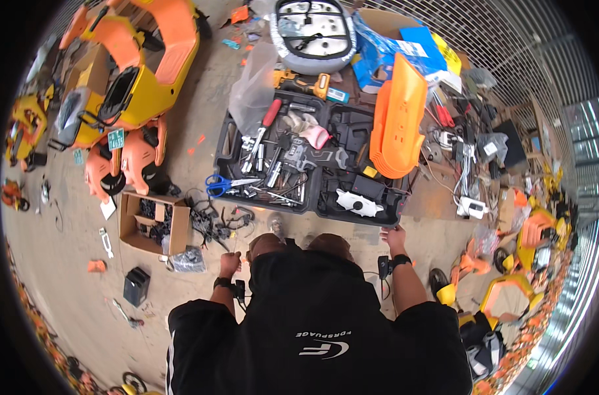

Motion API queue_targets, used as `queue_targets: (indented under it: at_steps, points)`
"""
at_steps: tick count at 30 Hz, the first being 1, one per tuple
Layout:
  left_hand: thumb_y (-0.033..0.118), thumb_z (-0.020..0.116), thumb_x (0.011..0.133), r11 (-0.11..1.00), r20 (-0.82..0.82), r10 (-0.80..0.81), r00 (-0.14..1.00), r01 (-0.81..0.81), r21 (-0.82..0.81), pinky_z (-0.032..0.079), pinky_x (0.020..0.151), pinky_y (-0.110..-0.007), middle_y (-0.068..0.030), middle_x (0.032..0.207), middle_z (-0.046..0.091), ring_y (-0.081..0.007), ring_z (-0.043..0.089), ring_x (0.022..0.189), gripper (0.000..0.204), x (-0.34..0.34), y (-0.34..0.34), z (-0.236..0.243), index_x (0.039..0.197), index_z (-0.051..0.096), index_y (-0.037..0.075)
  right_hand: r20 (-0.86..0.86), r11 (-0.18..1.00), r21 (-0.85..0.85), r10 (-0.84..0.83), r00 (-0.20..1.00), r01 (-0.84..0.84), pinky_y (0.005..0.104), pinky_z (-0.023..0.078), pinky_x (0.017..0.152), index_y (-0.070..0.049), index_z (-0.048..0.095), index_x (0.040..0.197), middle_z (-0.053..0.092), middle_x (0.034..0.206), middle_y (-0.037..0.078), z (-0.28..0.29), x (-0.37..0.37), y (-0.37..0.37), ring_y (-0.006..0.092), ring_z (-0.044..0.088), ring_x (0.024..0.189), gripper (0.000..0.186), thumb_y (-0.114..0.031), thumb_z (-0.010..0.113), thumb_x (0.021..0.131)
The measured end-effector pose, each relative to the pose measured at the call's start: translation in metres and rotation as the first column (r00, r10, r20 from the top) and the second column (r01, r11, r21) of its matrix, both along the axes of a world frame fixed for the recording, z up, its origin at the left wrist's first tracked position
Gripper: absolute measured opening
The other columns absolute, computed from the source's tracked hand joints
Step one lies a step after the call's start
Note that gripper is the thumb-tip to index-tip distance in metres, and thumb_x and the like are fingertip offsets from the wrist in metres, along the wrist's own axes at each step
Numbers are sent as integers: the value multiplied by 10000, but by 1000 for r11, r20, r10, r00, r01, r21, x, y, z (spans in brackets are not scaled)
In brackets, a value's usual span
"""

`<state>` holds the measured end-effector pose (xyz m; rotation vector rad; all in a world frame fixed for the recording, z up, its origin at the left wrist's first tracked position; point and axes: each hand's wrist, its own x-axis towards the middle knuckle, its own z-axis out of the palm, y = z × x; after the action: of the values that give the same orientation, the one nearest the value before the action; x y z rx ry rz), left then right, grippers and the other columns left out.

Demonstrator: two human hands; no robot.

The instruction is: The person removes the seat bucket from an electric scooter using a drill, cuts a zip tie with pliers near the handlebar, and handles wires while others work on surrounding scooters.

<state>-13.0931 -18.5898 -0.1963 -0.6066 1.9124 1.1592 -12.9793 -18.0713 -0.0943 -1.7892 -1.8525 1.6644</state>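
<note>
Low beside my left knee is my left hand [230, 264], its fingers curled closed; what they hold, if anything, is hidden. My right hand [393, 238] is at the near right corner of an open black tool case [318, 212], fingers bent in; whether they grip anything cannot be made out. In the case's left half lie sockets, wrenches, a red-handled screwdriver [271, 113] and a pale glove [306, 126]. Blue-handled scissors [218, 185] rest on its left edge. The right half holds a white toothed plate [359, 203] and, leaning over it, stacked orange plastic panels [397, 125].
Behind the case are a yellow power drill [303, 84] and an upturned seat [314, 36]. A cardboard box [178, 227] of black parts stands at left, near tangled cables [217, 220]. Yellow-orange scooters [148, 79] stand far left. A white adapter [471, 208] lies right.
</note>
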Motion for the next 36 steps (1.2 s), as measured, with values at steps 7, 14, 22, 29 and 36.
queue_targets:
  at_steps: [7,14,22,29,36]
  points:
    - [201,508,734,993,35,119,992,-120,14,440,363,-299,-117,479,503,-194,502,370,300,17,-11,4,562,509,-44,49,993,17,117,992,-118,259,405,399,1,512,872,600,704,101,1,1,-4,169,576,523,134,-16,414,782]
    - [202,508,722,990,129,139,982,-133,-50,449,370,-307,-124,493,511,-204,510,378,291,26,-25,-1,566,510,-44,-55,991,48,130,990,-127,263,454,461,4,521,918,600,782,99,-3,4,-4,173,589,531,158,-110,478,819]
    - [208,495,730,994,34,105,994,-105,0,440,363,-304,-114,488,506,-194,501,374,300,1,-15,9,565,499,-43,-85,988,106,-101,991,110,250,471,446,20,477,1068,557,738,78,0,16,16,156,568,502,270,-41,474,805]
    - [204,495,730,996,62,90,994,-89,-10,442,357,-307,-120,503,516,-199,508,376,281,-7,-10,10,587,508,-37,-194,985,109,-110,975,133,254,476,475,-6,372,1195,539,783,71,0,16,4,155,566,528,431,-37,488,781]
    - [202,494,730,994,84,105,991,-106,12,442,356,-305,-113,492,509,-197,504,372,269,2,-11,7,588,508,-27,-101,938,323,-98,990,126,268,437,431,-26,282,1249,505,963,94,4,20,-16,171,564,529,504,-117,497,802]
